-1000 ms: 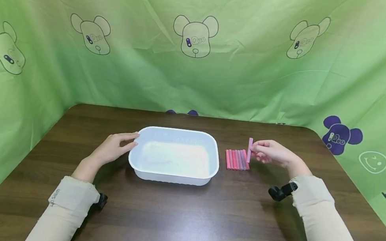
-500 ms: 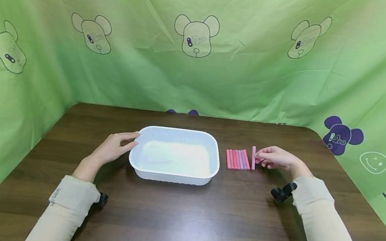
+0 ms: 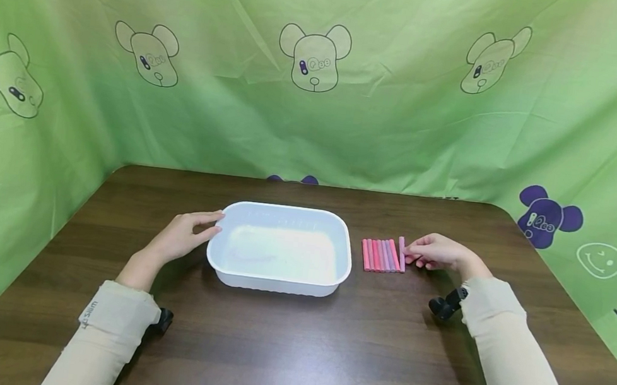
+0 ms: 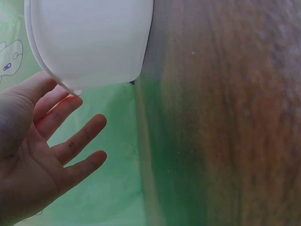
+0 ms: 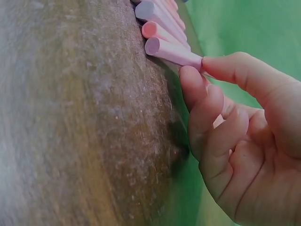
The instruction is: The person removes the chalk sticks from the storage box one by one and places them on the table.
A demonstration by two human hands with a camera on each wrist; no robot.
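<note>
My right hand (image 3: 432, 251) pinches a light purple chalk stick (image 3: 401, 254) between thumb and fingertips. In the right wrist view this chalk stick (image 5: 171, 52) lies against the end of a row, beside a coral one (image 5: 151, 30). The row of pink, red and purple chalk sticks (image 3: 379, 256) is on the table. At the white plastic basin (image 3: 275, 284), my left hand (image 3: 182, 235) touches the left rim with thumb and index finger. From the left wrist view, the other fingers of that hand (image 4: 51, 141) are spread apart below the rim.
The brown wooden table (image 3: 267, 353) runs under everything. A green curtain (image 3: 208, 117) with bear heads printed on it hangs behind and at both sides. The basin stands left of the chalk row, a small gap between them.
My right hand has lowered the purple chalk stick, first to the right of the row, then leftward against its right end. The left hand stays at the basin rim.
</note>
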